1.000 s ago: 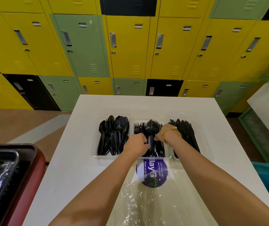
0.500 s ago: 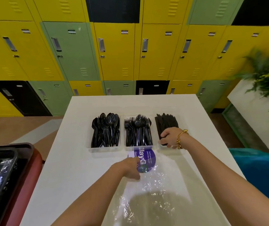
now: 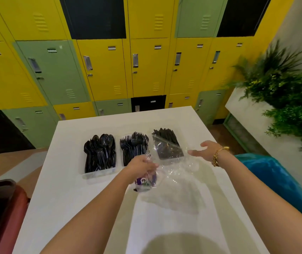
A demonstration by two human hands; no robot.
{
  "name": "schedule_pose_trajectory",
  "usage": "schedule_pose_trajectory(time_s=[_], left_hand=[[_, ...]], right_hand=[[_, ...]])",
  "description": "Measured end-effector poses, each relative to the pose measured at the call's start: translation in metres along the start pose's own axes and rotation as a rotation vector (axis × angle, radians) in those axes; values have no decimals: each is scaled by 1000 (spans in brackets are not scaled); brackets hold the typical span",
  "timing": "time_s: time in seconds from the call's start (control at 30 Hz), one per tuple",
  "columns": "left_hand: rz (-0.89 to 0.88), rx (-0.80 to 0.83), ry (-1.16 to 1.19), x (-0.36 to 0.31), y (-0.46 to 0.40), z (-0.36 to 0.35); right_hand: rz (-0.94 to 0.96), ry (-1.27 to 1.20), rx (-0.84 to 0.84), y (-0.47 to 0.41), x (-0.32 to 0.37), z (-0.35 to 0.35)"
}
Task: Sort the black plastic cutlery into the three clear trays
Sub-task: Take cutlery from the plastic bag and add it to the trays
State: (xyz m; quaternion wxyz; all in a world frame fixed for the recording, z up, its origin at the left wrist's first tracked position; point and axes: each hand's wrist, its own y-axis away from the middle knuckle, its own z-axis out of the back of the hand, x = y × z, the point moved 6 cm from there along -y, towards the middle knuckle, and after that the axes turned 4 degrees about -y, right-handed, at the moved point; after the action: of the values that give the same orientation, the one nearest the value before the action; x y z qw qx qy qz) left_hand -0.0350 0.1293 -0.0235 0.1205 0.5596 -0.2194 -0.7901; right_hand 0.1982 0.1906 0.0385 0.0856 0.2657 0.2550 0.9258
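On the white table [image 3: 69, 180], far half: three clear trays in a row, side by side. Left tray [image 3: 99, 174], holding spoons [image 3: 100, 153], piled, bowls toward the lockers [image 3: 100, 70]. Middle tray, holding forks [image 3: 133, 147], tines toward the lockers; its near end hidden behind the left hand. Right tray, holding knives [image 3: 166, 143], partly veiled by a raised sheet of clear plastic bag [image 3: 176, 173]. Left hand [image 3: 143, 165]: fingers curled, gripping the crumpled neck of the bag, whose purple label [image 3: 144, 181] hangs below the fist. Right hand [image 3: 204, 151]: fingers spread and relaxed, holding nothing, just beside the right tray and near the bag's lifted edge; gold bracelet [image 3: 218, 155] at the wrist. Bag appears empty; no loose cutlery visible on the table. Progress, judged: sorting looks complete, each kind in its own tray; what seems left is disposal of the bag. Also present: dark tray on a red cart [image 3: 1, 217] at left, blue bin [image 3: 284, 182] at right, planter with greenery [image 3: 284, 92] beyond.
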Motion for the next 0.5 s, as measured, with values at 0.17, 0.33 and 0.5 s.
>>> schedule_pose_trajectory(time_s=[0.17,0.33,0.5], left_hand=[[-88,-135,250,-38,-4,-17],[97,-219,205,-42,-14,-47],[244,-226,139,-46,-15,-87]], right_hand=[[-183,-281,287,0,-43,-11],[-74,-828,176,-15,-54,-4],[40,-876,225,-26,-65,11]])
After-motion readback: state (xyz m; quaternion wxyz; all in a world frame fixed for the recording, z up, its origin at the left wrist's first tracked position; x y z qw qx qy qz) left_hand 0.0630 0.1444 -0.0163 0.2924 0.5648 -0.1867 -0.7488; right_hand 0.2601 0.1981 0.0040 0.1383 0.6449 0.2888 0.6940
